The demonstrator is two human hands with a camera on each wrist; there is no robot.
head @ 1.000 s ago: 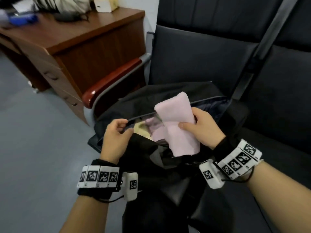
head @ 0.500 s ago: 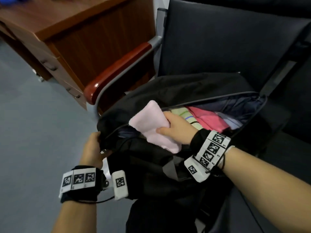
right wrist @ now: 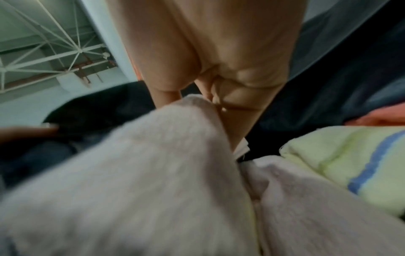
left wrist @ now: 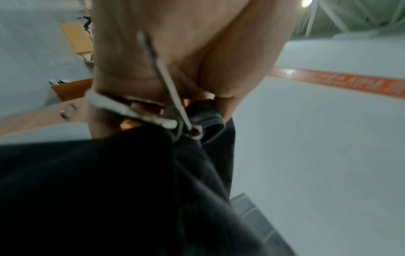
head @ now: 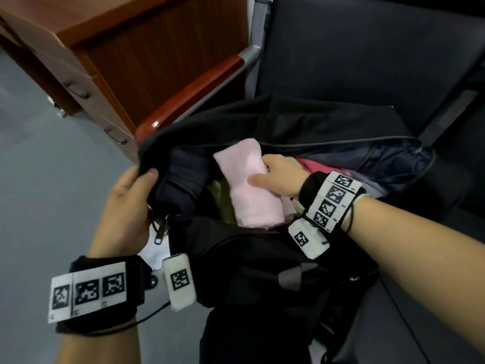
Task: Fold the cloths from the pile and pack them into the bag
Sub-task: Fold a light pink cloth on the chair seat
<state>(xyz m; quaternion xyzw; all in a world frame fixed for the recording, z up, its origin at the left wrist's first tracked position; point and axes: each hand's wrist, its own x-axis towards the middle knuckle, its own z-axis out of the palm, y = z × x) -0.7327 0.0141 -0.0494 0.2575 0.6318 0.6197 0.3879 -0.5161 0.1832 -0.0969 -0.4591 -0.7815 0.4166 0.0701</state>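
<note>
A black bag [head: 262,248] lies unzipped on a dark seat. My left hand [head: 128,206] grips the bag's left rim [left wrist: 203,114] and holds the mouth wide. My right hand [head: 278,177] holds a folded pale pink cloth [head: 249,185] inside the opening, thumb on top and fingers behind it. The right wrist view shows the same pink cloth [right wrist: 142,173] against the fingers. Beneath and beside it lie other folded cloths: a yellow-green one with a blue stripe [right wrist: 350,166] and a red-pink one [head: 317,166].
The dark padded seat back [head: 367,61] rises behind the bag. A red-brown armrest [head: 189,93] sits at the bag's far left. A wooden drawer cabinet [head: 118,53] stands beyond it. Grey floor [head: 39,179] lies to the left.
My right hand has carried the pink cloth down from above the bag into its mouth. My left hand has pulled the rim further left and the opening has widened.
</note>
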